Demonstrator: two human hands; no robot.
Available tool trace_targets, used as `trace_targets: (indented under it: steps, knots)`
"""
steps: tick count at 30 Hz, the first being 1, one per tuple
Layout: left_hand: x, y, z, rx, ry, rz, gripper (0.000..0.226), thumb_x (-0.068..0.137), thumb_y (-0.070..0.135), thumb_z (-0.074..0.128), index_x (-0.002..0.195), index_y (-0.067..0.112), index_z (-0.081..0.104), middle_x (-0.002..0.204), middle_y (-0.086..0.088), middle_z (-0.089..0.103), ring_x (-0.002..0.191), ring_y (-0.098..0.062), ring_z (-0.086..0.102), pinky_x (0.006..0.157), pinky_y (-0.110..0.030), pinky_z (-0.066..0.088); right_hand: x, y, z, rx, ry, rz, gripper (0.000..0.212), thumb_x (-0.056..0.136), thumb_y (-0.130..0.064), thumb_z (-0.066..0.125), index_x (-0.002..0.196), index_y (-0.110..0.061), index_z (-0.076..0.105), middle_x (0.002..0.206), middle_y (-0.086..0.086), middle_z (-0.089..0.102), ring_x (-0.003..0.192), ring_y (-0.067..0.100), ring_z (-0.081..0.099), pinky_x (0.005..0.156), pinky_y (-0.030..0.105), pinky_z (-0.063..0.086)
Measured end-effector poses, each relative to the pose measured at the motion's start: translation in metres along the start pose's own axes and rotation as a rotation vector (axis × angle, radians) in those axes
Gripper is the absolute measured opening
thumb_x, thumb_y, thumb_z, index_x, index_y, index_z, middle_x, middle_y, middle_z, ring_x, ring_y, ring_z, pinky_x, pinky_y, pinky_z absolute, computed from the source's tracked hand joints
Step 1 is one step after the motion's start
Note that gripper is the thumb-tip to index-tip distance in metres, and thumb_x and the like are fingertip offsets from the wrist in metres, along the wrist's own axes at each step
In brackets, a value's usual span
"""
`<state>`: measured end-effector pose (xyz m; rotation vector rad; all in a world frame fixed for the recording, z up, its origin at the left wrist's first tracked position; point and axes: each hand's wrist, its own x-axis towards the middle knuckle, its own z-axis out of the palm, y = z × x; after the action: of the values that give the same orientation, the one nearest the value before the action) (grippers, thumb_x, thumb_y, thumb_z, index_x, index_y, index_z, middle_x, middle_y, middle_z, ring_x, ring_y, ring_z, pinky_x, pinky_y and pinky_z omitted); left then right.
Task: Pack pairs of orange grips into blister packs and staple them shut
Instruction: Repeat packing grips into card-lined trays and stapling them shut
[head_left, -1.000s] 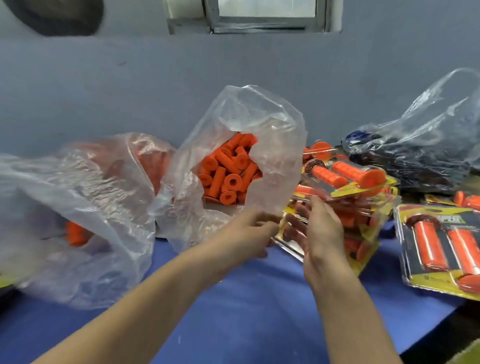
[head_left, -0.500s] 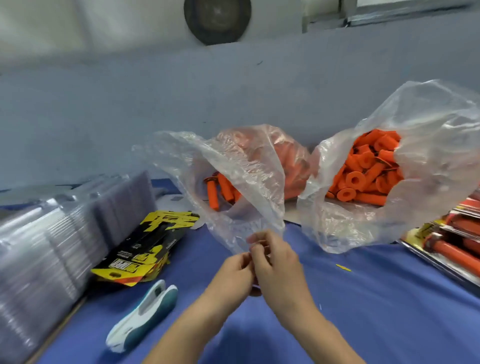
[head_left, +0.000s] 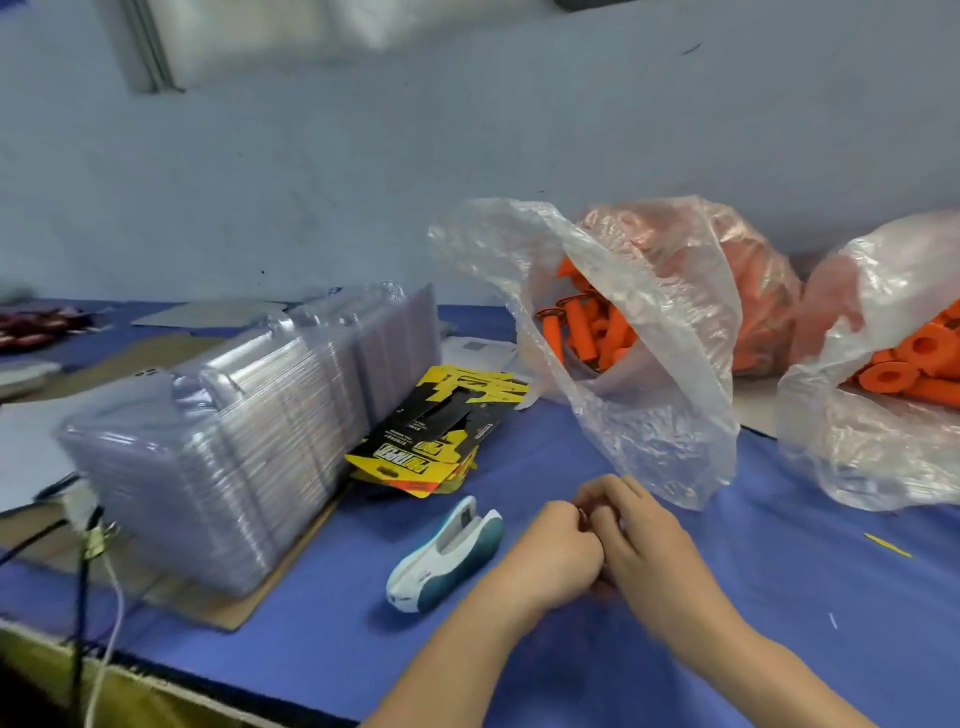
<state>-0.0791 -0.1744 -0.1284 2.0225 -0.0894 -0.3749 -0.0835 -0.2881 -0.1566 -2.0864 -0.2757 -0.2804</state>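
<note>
My left hand (head_left: 556, 556) and right hand (head_left: 639, 540) meet over the blue table (head_left: 805, 597), fingers curled against each other, and I see nothing held between them. Just above them hangs the edge of a clear plastic bag (head_left: 649, 395) with loose orange grips (head_left: 587, 332) inside. A second bag (head_left: 883, 447) of orange grips (head_left: 914, 364) stands at the right. A white and teal stapler (head_left: 447, 558) lies just left of my left hand. A tall stack of clear blister packs (head_left: 249, 426) stands at the left, with yellow-black backing cards (head_left: 436, 431) leaning against it.
A third bag (head_left: 753, 291) showing orange sits against the wall behind the first. The blister stack rests on cardboard (head_left: 249, 608). Cables (head_left: 83, 571) hang over the table's near left edge. Papers (head_left: 478, 348) lie behind the cards.
The view has swung left, away from the finished packs, bringing the blister stack and stapler into sight. My hands left the packs, came together and now sit lower, near the stapler.
</note>
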Motion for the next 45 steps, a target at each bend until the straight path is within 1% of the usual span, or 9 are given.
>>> trace_targets:
  steps: [3,6,10,14,19,25,31,38,45]
  knots:
    - [-0.013,0.011,-0.034,0.104,0.125,0.091,0.032,0.083,-0.003,0.041,0.065,0.019,0.056,0.044,0.009,0.060,0.044,-0.001,0.059,0.043,-0.016,0.048,0.013,-0.033,0.011,0.046,0.047,-0.110,0.030,0.092,-0.010,0.044,0.085,-0.034,0.059,0.093,-0.012,0.058,0.087,0.012,0.059,0.071,0.041,0.053]
    - [-0.025,0.018,-0.081,0.297,0.319,0.207,0.021,0.083,0.005,0.048,0.072,0.013,0.063,0.072,-0.009,0.070,0.072,-0.029,0.067,0.067,-0.043,0.058,0.035,-0.075,0.030,0.067,0.089,-0.254,0.028,0.093,-0.006,0.046,0.095,-0.029,0.062,0.100,-0.014,0.057,0.096,0.008,0.056,0.082,0.034,0.050]
    - [-0.042,0.032,-0.155,0.551,0.645,0.327,0.018,0.094,0.024,0.051,0.093,0.018,0.069,0.089,-0.009,0.072,0.088,-0.033,0.065,0.073,-0.039,0.051,0.059,-0.129,0.060,0.139,0.102,-0.324,0.032,0.095,-0.012,0.043,0.118,-0.027,0.058,0.119,-0.011,0.056,0.105,0.002,0.052,0.089,0.024,0.044]
    - [-0.058,0.033,-0.227,0.798,0.876,0.225,0.027,0.098,0.029,0.047,0.112,0.016,0.066,0.112,-0.009,0.068,0.107,-0.030,0.060,0.089,-0.042,0.049,0.070,-0.166,0.101,0.060,-0.030,-0.339,0.047,0.097,-0.022,0.041,0.144,-0.026,0.042,0.139,-0.006,0.047,0.120,0.011,0.048,0.095,0.028,0.040]
    - [-0.081,0.004,-0.271,1.061,0.748,-0.166,0.054,0.096,0.046,0.047,0.142,0.018,0.040,0.141,-0.016,0.041,0.131,-0.036,0.038,0.106,-0.043,0.034,0.065,-0.181,0.151,0.009,-0.212,-0.294,0.056,0.100,-0.023,0.042,0.152,-0.011,0.027,0.157,0.005,0.031,0.137,0.022,0.035,0.103,0.026,0.028]
    - [-0.104,-0.028,-0.278,0.905,0.584,-0.157,0.078,0.091,0.055,0.054,0.154,0.029,0.015,0.153,-0.012,0.030,0.137,-0.031,0.038,0.110,-0.045,0.036,0.052,-0.175,0.186,-0.018,-0.279,-0.322,0.067,0.101,-0.030,0.043,0.158,-0.016,0.011,0.166,-0.005,0.007,0.149,0.014,0.016,0.110,0.018,0.017]
    - [-0.104,-0.031,-0.283,0.884,0.560,-0.136,0.076,0.093,0.055,0.051,0.154,0.032,0.011,0.156,-0.009,0.027,0.139,-0.028,0.036,0.111,-0.047,0.036,0.047,-0.172,0.193,-0.062,-0.250,-0.366,0.071,0.100,-0.028,0.045,0.159,-0.021,0.006,0.166,-0.008,0.000,0.150,0.013,0.013,0.114,0.020,0.016]
    - [-0.102,-0.030,-0.285,0.867,0.588,-0.092,0.063,0.096,0.046,0.048,0.151,0.032,0.021,0.148,-0.008,0.037,0.128,-0.027,0.048,0.098,-0.038,0.042,0.046,-0.167,0.198,-0.197,-0.204,-0.482,0.073,0.099,-0.019,0.043,0.158,-0.016,0.001,0.166,-0.004,-0.006,0.150,0.006,-0.004,0.102,0.001,-0.012]
    - [-0.108,-0.028,-0.283,1.051,0.703,0.030,0.046,0.100,0.041,0.042,0.144,0.032,0.035,0.145,-0.007,0.042,0.115,-0.030,0.058,0.093,-0.044,0.050,0.045,-0.166,0.196,-0.245,-0.208,-0.514,0.074,0.099,-0.017,0.042,0.158,-0.013,-0.002,0.165,0.000,-0.009,0.151,0.011,-0.001,0.110,0.011,-0.002]
